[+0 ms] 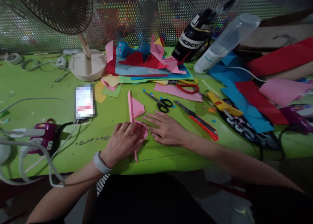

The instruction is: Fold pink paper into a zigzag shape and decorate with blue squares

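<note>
A folded piece of pink paper [137, 108] lies on the green table in front of me, with a long narrow strip folded along its left side. My left hand [123, 138] is closed over its lower part, fingers bent and thumb pressed on the paper, hiding much of it. From the other side, my right hand [167, 128] lies flat with fingers stretched out, its fingertips at the paper's right edge. Just beyond the right hand are small black scissors [164, 104]. A red utility knife [199, 121] rests to the right of them.
Coloured paper sheets [137, 69] are piled at the back, with red-handled scissors [187, 88] before them. A fan [88, 65], phone [84, 101] and purple power adapter [42, 137] with cables stand left. Rightward are a black bottle [189, 41], clear bottle [226, 42] and yellow glue gun [222, 104].
</note>
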A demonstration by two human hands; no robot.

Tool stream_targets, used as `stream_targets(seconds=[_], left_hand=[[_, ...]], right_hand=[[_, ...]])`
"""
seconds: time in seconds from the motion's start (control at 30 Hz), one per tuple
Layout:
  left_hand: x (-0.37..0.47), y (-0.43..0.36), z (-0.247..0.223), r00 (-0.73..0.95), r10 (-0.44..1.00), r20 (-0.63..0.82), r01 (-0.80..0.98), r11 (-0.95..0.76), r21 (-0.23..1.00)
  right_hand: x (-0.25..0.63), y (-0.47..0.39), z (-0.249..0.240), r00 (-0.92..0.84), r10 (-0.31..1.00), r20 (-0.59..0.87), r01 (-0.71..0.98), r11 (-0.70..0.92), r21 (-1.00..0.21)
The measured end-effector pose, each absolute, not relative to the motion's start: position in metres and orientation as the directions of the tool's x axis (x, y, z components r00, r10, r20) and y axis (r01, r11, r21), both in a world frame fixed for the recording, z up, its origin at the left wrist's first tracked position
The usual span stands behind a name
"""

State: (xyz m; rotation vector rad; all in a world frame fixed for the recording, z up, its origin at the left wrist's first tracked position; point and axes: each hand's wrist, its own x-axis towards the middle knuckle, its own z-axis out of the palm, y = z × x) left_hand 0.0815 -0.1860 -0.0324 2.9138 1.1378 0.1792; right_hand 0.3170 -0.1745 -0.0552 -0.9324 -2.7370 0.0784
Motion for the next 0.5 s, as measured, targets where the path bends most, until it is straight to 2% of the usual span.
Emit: stream_targets(seconds=[0.2,0.5], left_hand=[[0.082,-0.185,-0.028,0.737,0.673,0.068,0.67,-0.74,0.061],[0.082,-0.185,-0.03,0.736,0.674,0.069,0.672,-0.739,0.055]], right_hand=[[0.319,-0.164,-0.051,-0.808,0.561,0.181,0.542,0.827,-0.146],[0.309,-0.157,-0.045,-0.803,0.567,0.182,0.557,0.824,-0.107]])
